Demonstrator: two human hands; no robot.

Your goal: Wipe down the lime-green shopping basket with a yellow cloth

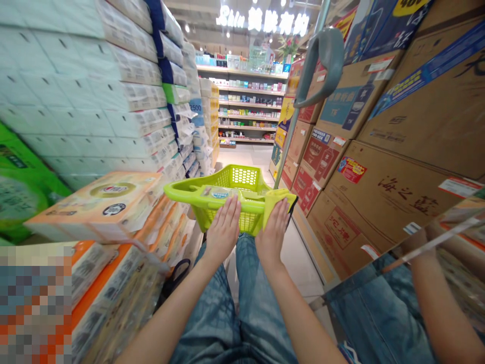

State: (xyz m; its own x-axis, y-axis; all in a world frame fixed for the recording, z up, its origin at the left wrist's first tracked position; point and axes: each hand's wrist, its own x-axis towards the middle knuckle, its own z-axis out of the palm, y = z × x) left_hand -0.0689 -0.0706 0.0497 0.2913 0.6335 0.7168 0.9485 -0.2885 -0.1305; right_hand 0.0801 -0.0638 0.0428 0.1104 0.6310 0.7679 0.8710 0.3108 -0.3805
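Left hand (223, 227) lay open on the near rim of a lime-green plastic shopping basket (242, 178), its fingers extended and flat, closed around nothing. Right hand (273, 230) rested just beside it, equally open, with its fingers spread over a yellow cloth (279, 203) draped across that same rim. A small wrapped packet (219, 192) sat at the basket's near edge, touching the left fingertips; its label was too small to read. Below the hands, denim jeans (212, 313) filled the bottom of the view. Along the left of the aisle rose stacks of white tissue packs (129, 106), with orange-trimmed boxes (109, 207) closer to the basket. Along the right stood brown cardboard cartons (379, 202) printed with Chinese characters, while a grey strap handle (320, 63) hung beside a metal pole (299, 108). Far ahead, lit shelves (246, 103) held rows of small boxed goods.
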